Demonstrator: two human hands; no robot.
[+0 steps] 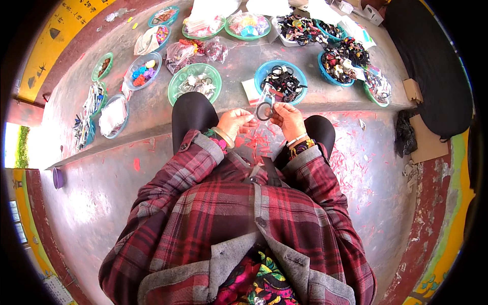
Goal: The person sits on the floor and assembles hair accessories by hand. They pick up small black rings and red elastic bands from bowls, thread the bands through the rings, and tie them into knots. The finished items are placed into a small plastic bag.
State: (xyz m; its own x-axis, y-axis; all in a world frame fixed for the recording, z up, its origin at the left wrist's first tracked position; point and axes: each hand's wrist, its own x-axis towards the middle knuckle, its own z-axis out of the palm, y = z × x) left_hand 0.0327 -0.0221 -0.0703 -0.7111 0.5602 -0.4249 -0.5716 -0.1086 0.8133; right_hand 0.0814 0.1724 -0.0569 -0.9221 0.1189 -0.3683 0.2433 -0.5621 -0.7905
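My right hand (288,122) pinches a small clear plastic bag with a black hair tie (264,111) in it, held up above my lap. A dark reddish card shows at the bag's upper part. To the left of the bag, my left hand (235,123) is closed, thumb against fingers, at a small whitish bit I cannot make out. Just beyond my hands on the ledge stands a blue bowl (302,95) full of black hair ties (281,83). A green bowl (175,95) with whitish and metallic small pieces (197,85) sits beyond my left knee.
More bowls stand along the concrete ledge (234,53), holding dark hair ties (300,29), colourful pieces (145,73) and white packets (114,117). Red scraps (351,168) litter the floor. A black plastic bag (405,133) and cardboard (429,140) lie at the right, a purple container (58,178) at the left.
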